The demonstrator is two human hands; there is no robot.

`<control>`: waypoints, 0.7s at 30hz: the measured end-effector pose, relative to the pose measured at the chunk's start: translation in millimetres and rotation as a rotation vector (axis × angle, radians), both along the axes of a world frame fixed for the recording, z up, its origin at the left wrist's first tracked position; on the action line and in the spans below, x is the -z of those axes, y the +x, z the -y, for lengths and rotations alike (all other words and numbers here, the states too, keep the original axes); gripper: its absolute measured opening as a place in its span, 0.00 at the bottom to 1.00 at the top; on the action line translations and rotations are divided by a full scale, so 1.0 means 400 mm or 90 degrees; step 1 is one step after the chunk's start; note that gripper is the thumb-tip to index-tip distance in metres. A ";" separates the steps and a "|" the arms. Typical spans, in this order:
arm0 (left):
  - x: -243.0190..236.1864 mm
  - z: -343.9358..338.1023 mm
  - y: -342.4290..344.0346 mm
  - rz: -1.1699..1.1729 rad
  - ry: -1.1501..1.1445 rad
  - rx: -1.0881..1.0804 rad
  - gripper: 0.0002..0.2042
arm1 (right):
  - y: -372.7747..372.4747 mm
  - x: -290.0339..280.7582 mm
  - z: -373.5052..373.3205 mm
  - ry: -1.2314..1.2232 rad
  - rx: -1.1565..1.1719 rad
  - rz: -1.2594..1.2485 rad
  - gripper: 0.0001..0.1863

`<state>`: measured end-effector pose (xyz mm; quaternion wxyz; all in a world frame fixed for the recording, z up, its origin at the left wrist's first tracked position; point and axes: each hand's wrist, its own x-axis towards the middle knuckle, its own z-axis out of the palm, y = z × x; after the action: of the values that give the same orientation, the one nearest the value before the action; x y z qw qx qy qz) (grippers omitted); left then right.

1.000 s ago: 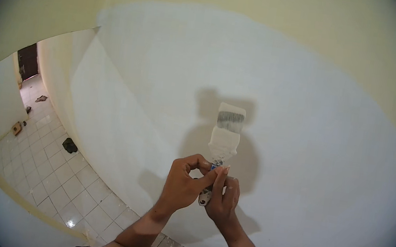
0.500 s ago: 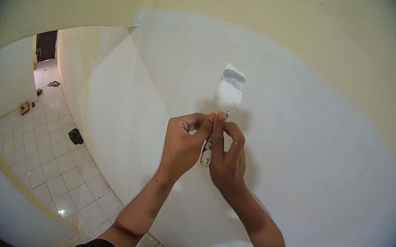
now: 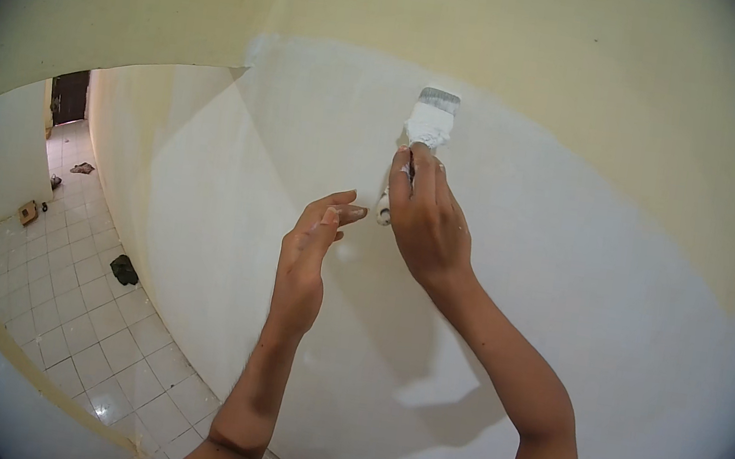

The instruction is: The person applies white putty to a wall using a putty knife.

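Observation:
My right hand (image 3: 431, 224) grips the handle of a flat paintbrush (image 3: 429, 126), its fingers closed just below the brush head. White paint coats the ferrule, and the grey bristles point up at the wall (image 3: 533, 242), near where fresh white meets yellow. I cannot tell whether the bristle tips touch it. The handle's pale lower end shows beside my palm. Lower and to the left, my left hand (image 3: 304, 254) is off the brush, with loosely bent fingers apart and nothing in them. Whitish smears mark its fingers.
An unpainted yellow band (image 3: 541, 39) runs above the white area. At left, past the wall's edge, lies a tiled floor (image 3: 86, 322) with a dark crumpled item (image 3: 124, 270) and a small brown box (image 3: 28, 213). A dark door (image 3: 69, 96) stands at the far end.
My left hand has let go of the brush and moved down and left. My right hand has raised the brush toward the yellow border, now gripping it alone.

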<state>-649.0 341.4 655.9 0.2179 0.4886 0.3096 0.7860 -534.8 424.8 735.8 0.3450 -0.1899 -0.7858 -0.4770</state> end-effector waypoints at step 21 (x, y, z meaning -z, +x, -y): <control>0.002 0.000 -0.032 0.063 0.094 0.003 0.16 | -0.044 -0.032 -0.026 0.024 0.034 0.051 0.20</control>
<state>-661.8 341.5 655.0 0.1983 0.4643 0.2386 0.8295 -552.6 435.2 748.6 0.3041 -0.1849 -0.7844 -0.5079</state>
